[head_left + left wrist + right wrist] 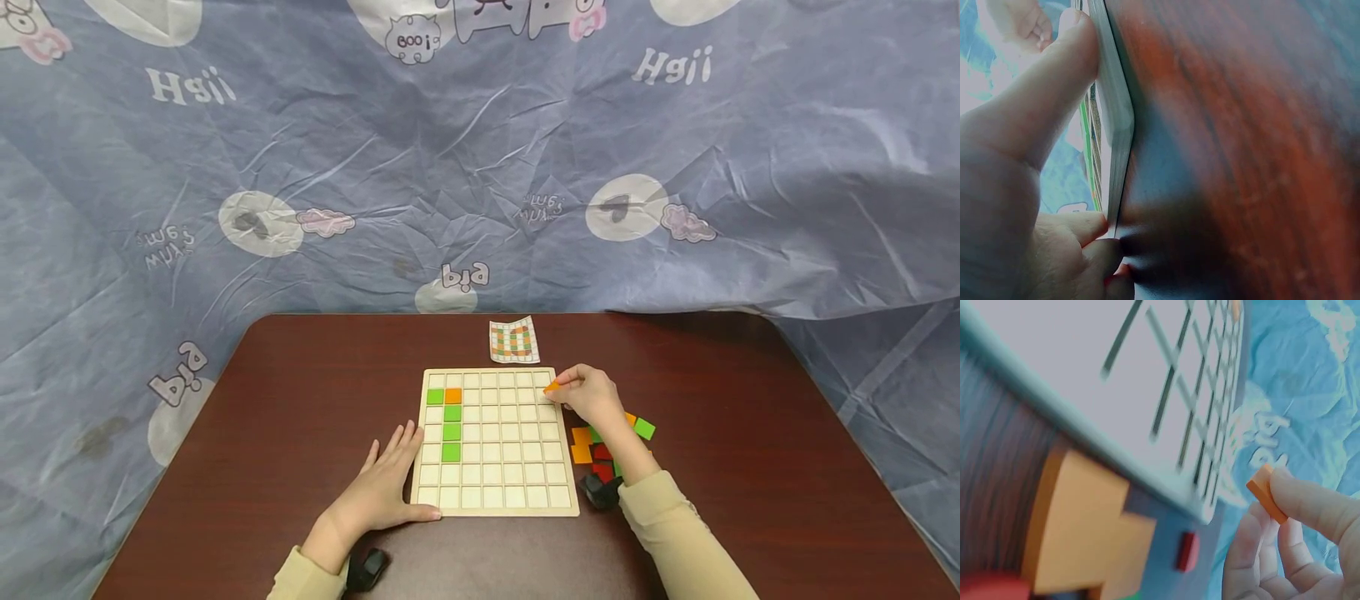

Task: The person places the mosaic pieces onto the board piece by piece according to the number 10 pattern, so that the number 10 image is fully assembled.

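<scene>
A square wooden grid board [491,450] lies on the table. In its left columns sit several green tiles [452,432] and one orange tile [453,396]. My left hand [378,487] rests at the board's lower left, fingers spread along the left edge and thumb on the front corner. Between thumb and fingers, my right hand [592,396] pinches an orange tile [1266,490] above the board's upper right edge. The right wrist view shows that tile held tilted, apart from the board.
Loose orange [581,454], green [644,428] and red [602,472] tiles lie right of the board, partly hidden under the right forearm. Behind the board is a paper pattern card [514,341] with a coloured grid. A printed grey-blue cloth [480,167] hangs beyond the table.
</scene>
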A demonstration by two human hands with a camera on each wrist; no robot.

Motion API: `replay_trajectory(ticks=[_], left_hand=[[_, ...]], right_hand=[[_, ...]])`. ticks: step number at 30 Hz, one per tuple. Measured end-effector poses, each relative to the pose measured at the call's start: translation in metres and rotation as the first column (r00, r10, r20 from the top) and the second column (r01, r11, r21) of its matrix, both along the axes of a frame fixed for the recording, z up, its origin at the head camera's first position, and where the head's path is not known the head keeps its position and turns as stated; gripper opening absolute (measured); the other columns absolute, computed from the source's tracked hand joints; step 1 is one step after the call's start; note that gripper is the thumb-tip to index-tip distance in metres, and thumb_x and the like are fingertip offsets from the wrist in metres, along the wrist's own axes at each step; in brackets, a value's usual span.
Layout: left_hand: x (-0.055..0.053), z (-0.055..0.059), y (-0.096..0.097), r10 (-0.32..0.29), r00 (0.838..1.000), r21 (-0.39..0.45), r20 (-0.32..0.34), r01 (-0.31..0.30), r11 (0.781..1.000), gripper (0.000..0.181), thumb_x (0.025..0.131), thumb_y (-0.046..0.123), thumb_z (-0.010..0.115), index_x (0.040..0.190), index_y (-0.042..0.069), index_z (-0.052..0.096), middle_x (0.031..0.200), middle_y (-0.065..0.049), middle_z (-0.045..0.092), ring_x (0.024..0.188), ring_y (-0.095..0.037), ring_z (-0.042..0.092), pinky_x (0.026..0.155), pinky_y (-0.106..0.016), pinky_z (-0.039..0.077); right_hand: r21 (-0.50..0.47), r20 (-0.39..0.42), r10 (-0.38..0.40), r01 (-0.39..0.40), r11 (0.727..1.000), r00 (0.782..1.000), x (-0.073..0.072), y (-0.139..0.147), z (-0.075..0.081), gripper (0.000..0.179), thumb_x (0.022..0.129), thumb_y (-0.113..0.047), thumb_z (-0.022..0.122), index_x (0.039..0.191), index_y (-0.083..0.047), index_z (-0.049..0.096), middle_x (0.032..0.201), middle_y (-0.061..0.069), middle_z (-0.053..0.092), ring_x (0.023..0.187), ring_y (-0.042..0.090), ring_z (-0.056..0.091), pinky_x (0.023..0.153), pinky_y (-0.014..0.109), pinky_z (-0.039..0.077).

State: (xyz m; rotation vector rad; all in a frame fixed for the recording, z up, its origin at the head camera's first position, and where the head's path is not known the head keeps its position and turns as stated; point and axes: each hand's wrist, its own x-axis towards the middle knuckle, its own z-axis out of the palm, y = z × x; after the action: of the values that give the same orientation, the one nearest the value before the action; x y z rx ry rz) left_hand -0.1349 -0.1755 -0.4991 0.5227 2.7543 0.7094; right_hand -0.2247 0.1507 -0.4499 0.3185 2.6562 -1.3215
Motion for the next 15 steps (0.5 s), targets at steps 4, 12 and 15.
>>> replay_trajectory(ticks=[4,12,15], left_hand=[[0.000,0.000,0.000,-0.003,1.000,-0.001,0.005,0.003,1.000,0.121,0.070,0.061,0.081,0.157,0.004,0.020,0.165,-0.018,0.013,0.153,-0.034,0.013,0.119,-0.065,0.011],[-0.002,0.001,-0.001,-0.001,1.000,0.003,0.008,0.001,1.000,0.119,0.071,0.057,0.082,0.157,0.004,0.020,0.165,-0.017,0.013,0.153,-0.034,0.012,0.120,-0.063,0.010],[-0.002,0.001,-0.001,0.000,1.000,-0.005,0.007,0.000,1.000,0.119,0.071,0.057,0.082,0.157,0.004,0.020,0.165,-0.017,0.013,0.153,-0.034,0.013,0.120,-0.063,0.011]], right_hand=[[-0.082,0.013,0.046,-0.044,0.996,0.999,0.006,-0.016,0.005,0.027,0.083,-0.016,0.079,0.102,-0.003,0.065,0.089,0.009,0.070,0.079,0.030,0.065,0.062,0.027,0.048],[-0.178,0.005,0.192,-0.188,0.966,0.981,0.022,-0.055,0.004,0.023,0.079,-0.011,0.081,0.096,-0.005,0.067,0.083,0.006,0.070,0.076,0.024,0.068,0.065,0.026,0.049],[-0.196,-0.013,0.239,-0.237,0.951,0.971,0.029,-0.071,0.000,0.020,0.078,-0.009,0.081,0.092,-0.005,0.068,0.081,0.005,0.068,0.072,0.019,0.064,0.063,0.026,0.049]])
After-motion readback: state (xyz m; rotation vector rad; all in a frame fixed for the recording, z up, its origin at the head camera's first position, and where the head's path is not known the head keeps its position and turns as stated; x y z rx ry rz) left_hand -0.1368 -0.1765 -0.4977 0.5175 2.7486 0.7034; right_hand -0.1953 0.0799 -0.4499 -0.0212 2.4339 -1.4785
